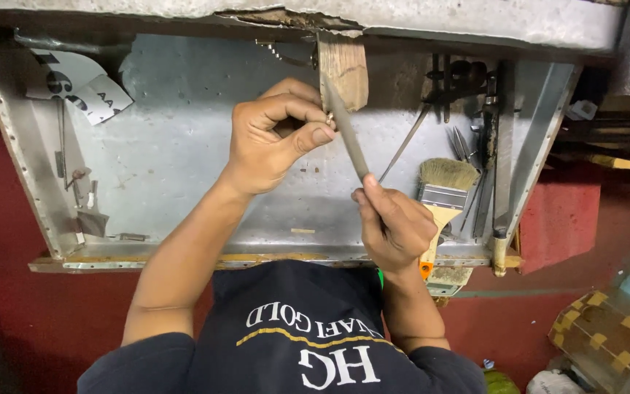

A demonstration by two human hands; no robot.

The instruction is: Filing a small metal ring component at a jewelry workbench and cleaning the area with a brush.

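The left hand (pixel 271 138) is curled tight, and its grip is pinched shut on a tiny gold ring (pixel 329 118) between thumb and finger. The right hand (pixel 394 222) is closed around the lower end of a thin grey file (pixel 348 138). The file slants up and to the left, and its top end touches the ring, right in front of a wooden peg (pixel 344 67) that sticks out from the far edge of the counter.

Under both hands is a metal tray (pixel 184 153), grey and scratched, which hangs below the counter. The ring is over the middle of the tray, near its far edge.

At the right side of the tray lies a paintbrush (pixel 442 186) with pale bristles and a yellow handle, just beside the right hand. Behind it, in the far right corner, are dark tools (pixel 468 95), all in a heap. At the far left corner is a bent white card (pixel 74 84). Some small scraps (pixel 89 211) lie by the left edge.
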